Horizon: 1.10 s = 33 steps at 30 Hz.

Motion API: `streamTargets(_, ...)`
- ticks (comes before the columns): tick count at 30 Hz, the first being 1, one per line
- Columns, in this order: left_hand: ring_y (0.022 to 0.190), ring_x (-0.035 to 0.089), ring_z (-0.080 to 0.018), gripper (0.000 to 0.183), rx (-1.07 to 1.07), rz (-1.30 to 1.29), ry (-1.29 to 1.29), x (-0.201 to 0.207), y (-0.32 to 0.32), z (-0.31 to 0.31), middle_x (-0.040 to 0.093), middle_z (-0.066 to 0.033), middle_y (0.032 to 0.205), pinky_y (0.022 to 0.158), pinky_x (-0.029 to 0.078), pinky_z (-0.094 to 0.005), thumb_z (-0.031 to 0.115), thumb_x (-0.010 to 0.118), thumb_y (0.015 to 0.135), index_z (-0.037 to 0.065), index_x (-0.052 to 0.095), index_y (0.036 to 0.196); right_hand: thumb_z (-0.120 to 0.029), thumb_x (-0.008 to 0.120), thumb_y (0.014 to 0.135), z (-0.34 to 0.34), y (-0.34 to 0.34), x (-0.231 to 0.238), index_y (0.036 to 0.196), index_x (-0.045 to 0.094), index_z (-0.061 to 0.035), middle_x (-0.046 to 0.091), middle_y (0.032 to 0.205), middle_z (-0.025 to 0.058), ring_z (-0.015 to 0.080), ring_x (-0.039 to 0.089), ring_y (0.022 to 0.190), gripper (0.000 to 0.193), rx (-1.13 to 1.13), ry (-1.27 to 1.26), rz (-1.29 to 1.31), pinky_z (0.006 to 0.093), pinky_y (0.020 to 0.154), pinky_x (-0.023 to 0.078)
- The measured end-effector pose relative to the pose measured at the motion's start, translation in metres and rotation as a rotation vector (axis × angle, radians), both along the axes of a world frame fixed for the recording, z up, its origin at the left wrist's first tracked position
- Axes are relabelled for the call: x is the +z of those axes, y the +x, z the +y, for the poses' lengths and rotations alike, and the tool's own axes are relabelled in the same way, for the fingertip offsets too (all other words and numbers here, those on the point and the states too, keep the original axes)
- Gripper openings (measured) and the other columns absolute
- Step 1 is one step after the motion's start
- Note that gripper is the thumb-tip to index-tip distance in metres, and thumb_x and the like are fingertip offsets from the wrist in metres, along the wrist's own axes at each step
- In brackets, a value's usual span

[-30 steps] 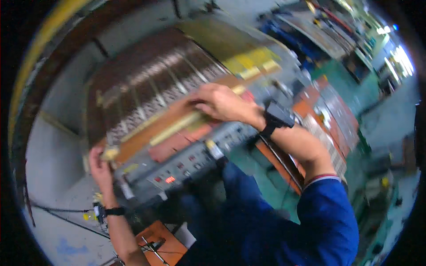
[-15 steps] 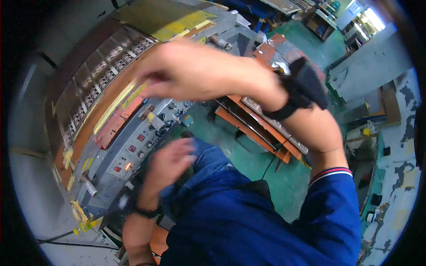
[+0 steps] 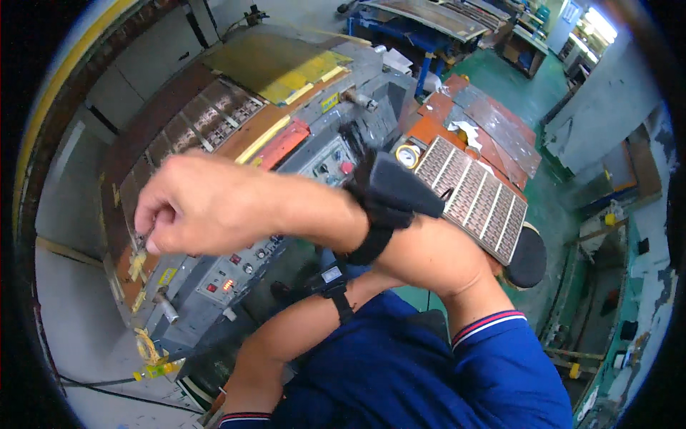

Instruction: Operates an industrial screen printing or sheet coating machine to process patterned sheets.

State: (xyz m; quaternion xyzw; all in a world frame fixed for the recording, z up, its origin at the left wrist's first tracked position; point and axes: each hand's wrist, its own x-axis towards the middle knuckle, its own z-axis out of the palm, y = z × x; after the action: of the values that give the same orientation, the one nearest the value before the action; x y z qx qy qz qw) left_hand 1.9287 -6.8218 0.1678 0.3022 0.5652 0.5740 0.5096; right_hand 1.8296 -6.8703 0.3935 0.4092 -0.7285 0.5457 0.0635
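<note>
Nearest the camera, the right forearm (image 3: 457, 261) crossed over the left wrist and carried a black strapped wrist device (image 3: 404, 189). Left hand (image 3: 373, 283): mostly hidden behind the right forearm, only its base visible beyond a black wristband (image 3: 344, 306); could not tell whether its fingers were spread or closed. Right hand (image 3: 193, 204): above the front of a grey machine, fingers curled toward the thumb; could not tell whether the tips pinched anything. A yellowish tape scrap (image 3: 136, 266) showed just beside those tips. Below the hand sat the control panel (image 3: 246, 268), with a small red-lit display. A salmon-red strip (image 3: 282, 144) ran along the machine's front. Brown patterned panel (image 3: 200, 118): flat on the machine bed, partly masked by the right hand. A translucent yellow sheet (image 3: 275, 61) lay beyond. To the right, a second patterned panel (image 3: 471, 193) rested on an orange-brown worktop (image 3: 418, 131). Farthest: a blue-framed worktop (image 3: 429, 25) stood over green floor (image 3: 518, 79).
</note>
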Motion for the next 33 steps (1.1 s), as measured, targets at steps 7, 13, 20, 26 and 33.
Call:
streamTargets(7,0.057,0.056,-0.0108,0.022,-0.040,0.044,0.060,0.003,-0.008,0.030,0.060,-0.0036,0.065,0.050,0.046,-0.0267,0.024,0.060,0.089,0.003,0.064,0.088,-0.012,0.062,0.078,-0.025,0.069,-0.036,0.087,0.063,-0.0008,0.063,0.067,0.0118,0.0256,0.062,0.062,0.014,0.252,-0.184,-0.075,0.0358,0.058,0.047)
streamTargets(13,0.061,0.060,-0.0130,0.022,-0.106,-0.049,0.000,0.025,-0.003,0.029,0.061,-0.0048,0.069,0.054,0.049,-0.0267,0.022,0.057,0.091,0.001,0.063,0.088,-0.012,0.060,0.080,-0.037,0.086,-0.060,0.093,0.061,0.0006,0.064,0.080,0.0131,0.0274,0.063,0.077,0.018,0.314,-0.201,0.002,0.0344,0.069,0.048)
streamTargets(20,0.061,0.062,-0.0131,0.021,-0.050,0.068,0.006,0.010,-0.043,0.012,0.064,-0.0083,0.071,0.052,0.052,-0.0261,0.019,0.057,0.091,-0.002,0.062,0.091,-0.016,0.063,0.086,0.065,0.154,-0.093,0.103,0.063,-0.0003,0.067,0.091,0.0124,0.0200,0.064,0.082,0.023,0.151,-0.094,-0.499,0.0315,0.072,0.050)
streamTargets(26,0.066,0.063,-0.0143,0.025,-0.140,0.076,0.039,-0.014,-0.022,0.012,0.065,-0.0093,0.078,0.058,0.053,-0.0264,0.019,0.053,0.094,-0.001,0.063,0.103,-0.026,0.066,0.085,0.182,0.266,-0.205,0.099,0.067,-0.0021,0.067,0.086,0.0083,0.0180,0.062,0.072,0.028,-0.659,0.377,-1.231,0.0311,0.070,0.051)
streamTargets(33,0.073,0.065,-0.0140,0.022,-0.330,0.105,0.041,0.004,0.017,0.024,0.067,-0.0113,0.085,0.066,0.054,-0.0265,0.013,0.055,0.091,-0.004,0.062,0.104,-0.036,0.068,0.082,0.172,0.296,-0.309,0.111,0.061,0.0002,0.064,0.102,0.0088,0.0199,0.058,0.098,0.047,-0.751,0.086,-1.343,0.0310,0.088,0.045)
